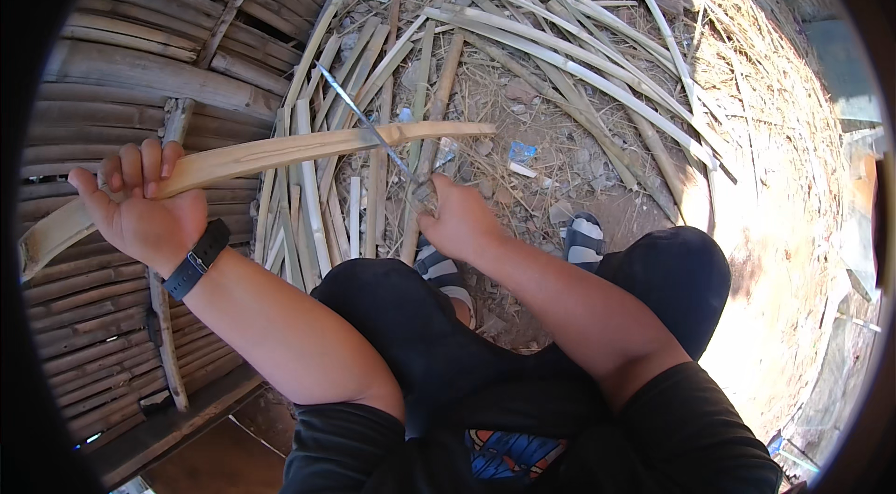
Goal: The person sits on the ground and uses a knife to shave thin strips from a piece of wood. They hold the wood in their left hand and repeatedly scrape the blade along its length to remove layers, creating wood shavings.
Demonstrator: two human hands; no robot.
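My left hand clamps long pale split-bamboo strip; right hand grips thin steel knife. Strip light, springy, splintery; hold near end.

Bare forearms, black wristband, black trousers, black shirt, striped sandals

There are two hands: the left hand and the right hand. There is one long bamboo strip held up, one knife, one black wristband and two striped sandals. On the ground lie many more bamboo strips, too many to count, plus one small blue scrap, and one bamboo wall stands at the side.
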